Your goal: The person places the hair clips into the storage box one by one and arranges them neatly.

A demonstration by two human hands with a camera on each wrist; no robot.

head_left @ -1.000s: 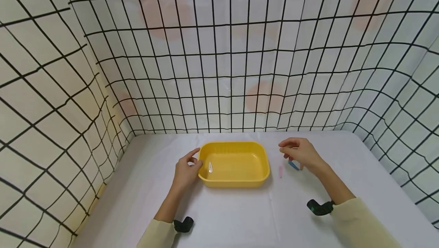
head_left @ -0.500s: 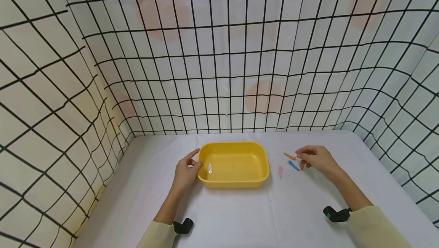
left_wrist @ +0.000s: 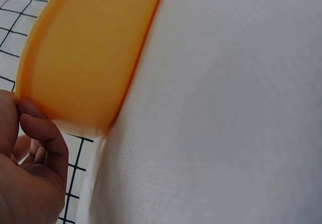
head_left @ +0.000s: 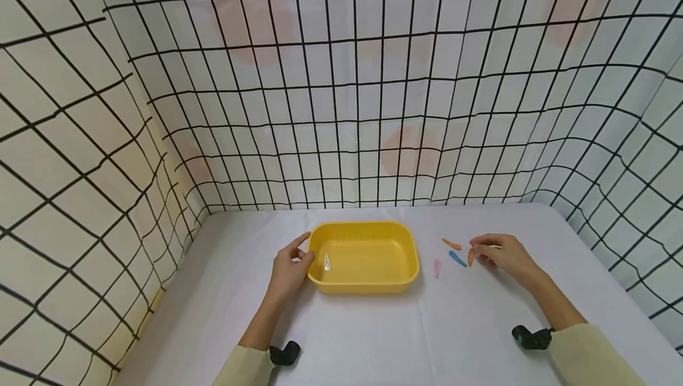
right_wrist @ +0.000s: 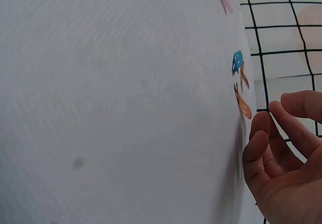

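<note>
On the table stands a yellow tray [head_left: 363,288], and my left hand [head_left: 290,267] grips its left rim between thumb and fingers. A white hair clip [head_left: 327,262] lies inside the tray near that side. To the right of the tray, my right hand [head_left: 504,254] hovers by an orange hair clip [head_left: 471,257]; in the right wrist view its fingers are loosely bent, thumb apart, holding nothing. Beside that clip lie a blue hair clip [head_left: 457,258] and another orange hair clip [head_left: 451,243]. Nearest the tray is a pink hair clip [head_left: 437,268].
A white cloth covers the table [head_left: 373,338]. Black wire grid panels [head_left: 341,101] stand along the back and both sides. A black wrist camera [head_left: 285,353] sits on the left wrist, and another camera [head_left: 532,337] on the right.
My right hand has moved right and slightly toward me, uncovering the orange and blue clips. The left hand stays on the tray rim.
</note>
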